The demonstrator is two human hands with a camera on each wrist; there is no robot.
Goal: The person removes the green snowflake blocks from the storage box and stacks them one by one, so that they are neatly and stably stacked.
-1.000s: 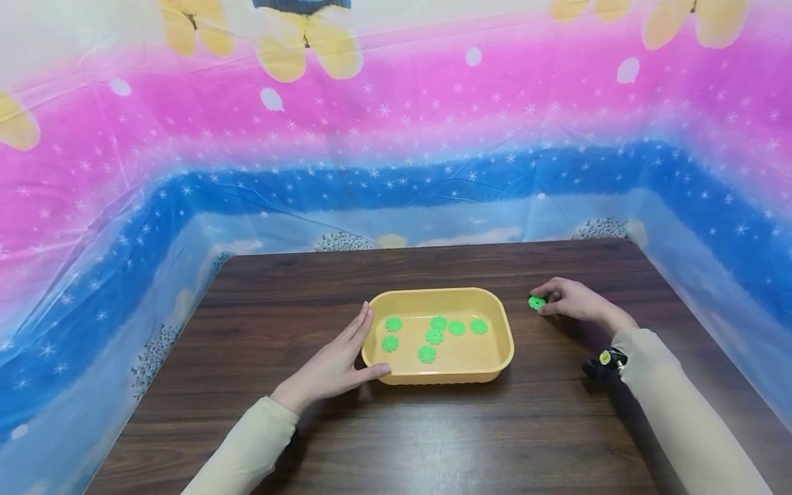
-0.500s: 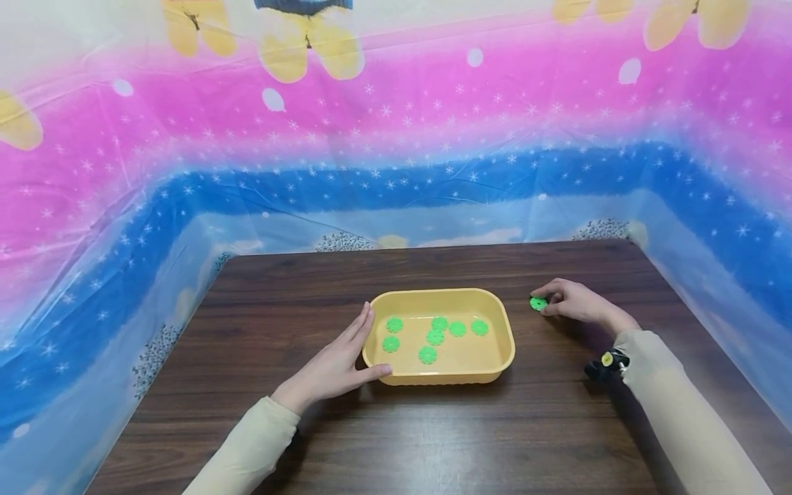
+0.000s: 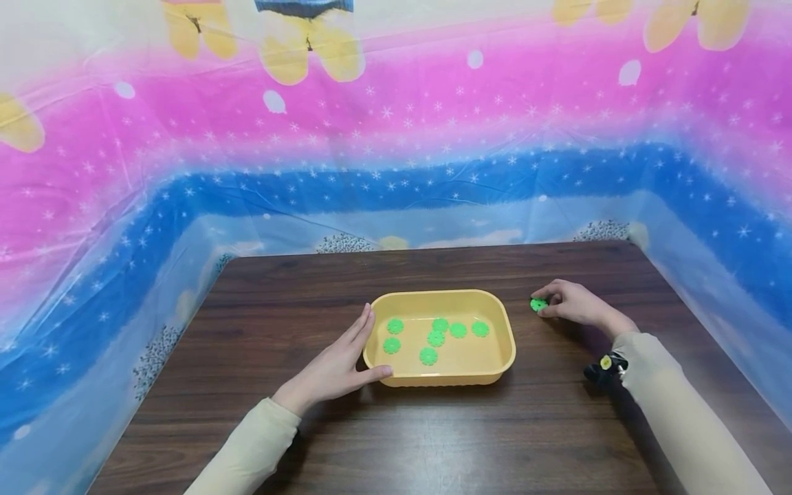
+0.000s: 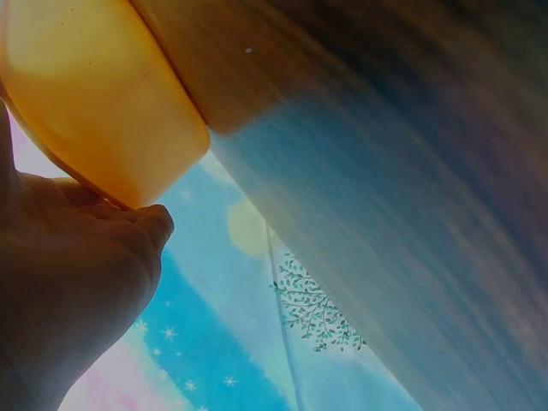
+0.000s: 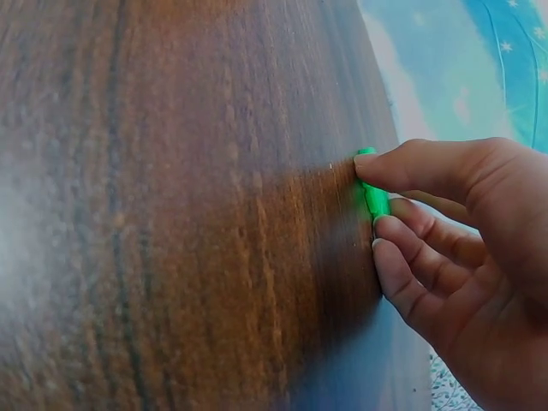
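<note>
Pinching a flat green disc (image 3: pixel 537 306) with a notched rim between thumb and fingertips, the right hand (image 3: pixel 575 302) is low over the dark, streaky wood-grained tabletop (image 3: pixel 421 433), beyond the right end of a smooth, slightly glossy yellow tray (image 3: pixel 441 379) with rounded corners. The left hand (image 3: pixel 334 366) grips nothing, its straight fingers laid along the tray's left end and its thumb on the near rim, while seven similar scalloped discs (image 3: pixel 428 356) lie scattered inside, two of them touching or overlapping.
</note>
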